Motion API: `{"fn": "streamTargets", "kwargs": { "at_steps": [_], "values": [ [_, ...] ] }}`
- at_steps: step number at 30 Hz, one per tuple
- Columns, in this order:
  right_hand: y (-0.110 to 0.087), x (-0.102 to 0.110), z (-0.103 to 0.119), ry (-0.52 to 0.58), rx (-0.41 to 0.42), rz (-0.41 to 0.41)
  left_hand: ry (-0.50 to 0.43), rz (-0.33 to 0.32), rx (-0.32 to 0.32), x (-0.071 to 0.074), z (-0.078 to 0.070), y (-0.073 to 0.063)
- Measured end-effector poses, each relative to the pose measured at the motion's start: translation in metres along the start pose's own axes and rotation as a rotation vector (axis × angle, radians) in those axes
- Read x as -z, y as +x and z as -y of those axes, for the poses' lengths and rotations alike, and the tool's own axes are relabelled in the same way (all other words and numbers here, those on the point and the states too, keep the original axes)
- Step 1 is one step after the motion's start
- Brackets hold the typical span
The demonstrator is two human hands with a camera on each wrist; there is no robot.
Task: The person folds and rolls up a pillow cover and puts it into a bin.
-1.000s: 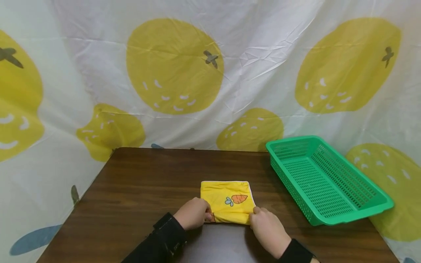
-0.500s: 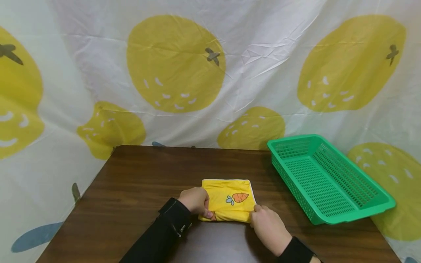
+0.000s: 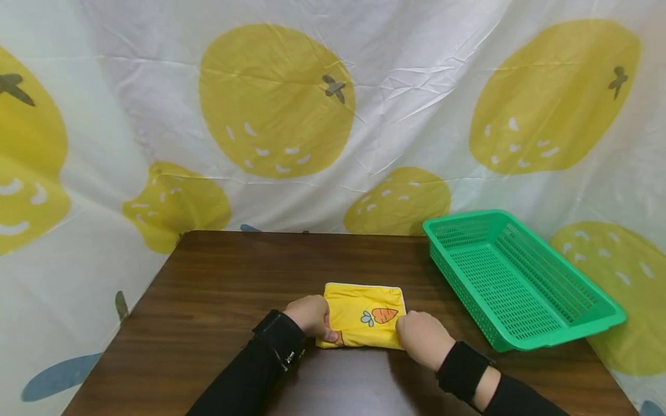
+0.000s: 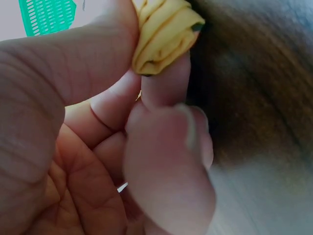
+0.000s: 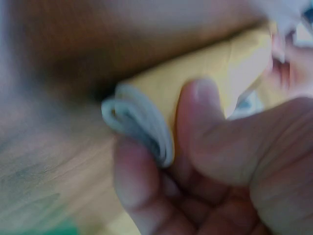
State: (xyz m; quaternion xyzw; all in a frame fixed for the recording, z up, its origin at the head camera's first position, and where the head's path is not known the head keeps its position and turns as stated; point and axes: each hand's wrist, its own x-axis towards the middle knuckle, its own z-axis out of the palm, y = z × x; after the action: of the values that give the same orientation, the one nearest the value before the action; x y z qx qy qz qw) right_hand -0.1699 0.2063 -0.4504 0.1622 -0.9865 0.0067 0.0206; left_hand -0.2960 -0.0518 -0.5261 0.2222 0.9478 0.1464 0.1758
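Note:
A yellow cloth with a carrot print and a white edge lies on the table, its near edge rolled up. At the roll's left end, my left hand pinches it between thumb and fingers. The left wrist view shows that end as a tight coil of yellow layers. My right hand grips the opposite end. In the blurred right wrist view, the thumb lies on top of the roll and the fingers are beneath, with white-edged layers showing at the end.
On the right of the dark wooden table stands a green plastic basket with slotted walls and nothing in it. Behind the table hangs a white curtain printed with yellow fruit.
The left hand has moved slightly forward and right at its end of the cloth. My right hand has moved a little forward. The cloth has shifted slightly right.

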Motion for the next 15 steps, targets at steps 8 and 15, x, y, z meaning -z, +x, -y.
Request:
{"fn": "streamTargets", "kwargs": {
  "at_steps": [8,15],
  "values": [
    [0.034,0.017,-0.029,0.313,-0.073,0.411,-0.034,-0.004,0.013,-0.001,0.004,0.0],
    [0.04,0.008,-0.049,0.347,-0.144,0.366,-0.04,0.012,0.018,-0.003,0.004,0.006]
  ]
}}
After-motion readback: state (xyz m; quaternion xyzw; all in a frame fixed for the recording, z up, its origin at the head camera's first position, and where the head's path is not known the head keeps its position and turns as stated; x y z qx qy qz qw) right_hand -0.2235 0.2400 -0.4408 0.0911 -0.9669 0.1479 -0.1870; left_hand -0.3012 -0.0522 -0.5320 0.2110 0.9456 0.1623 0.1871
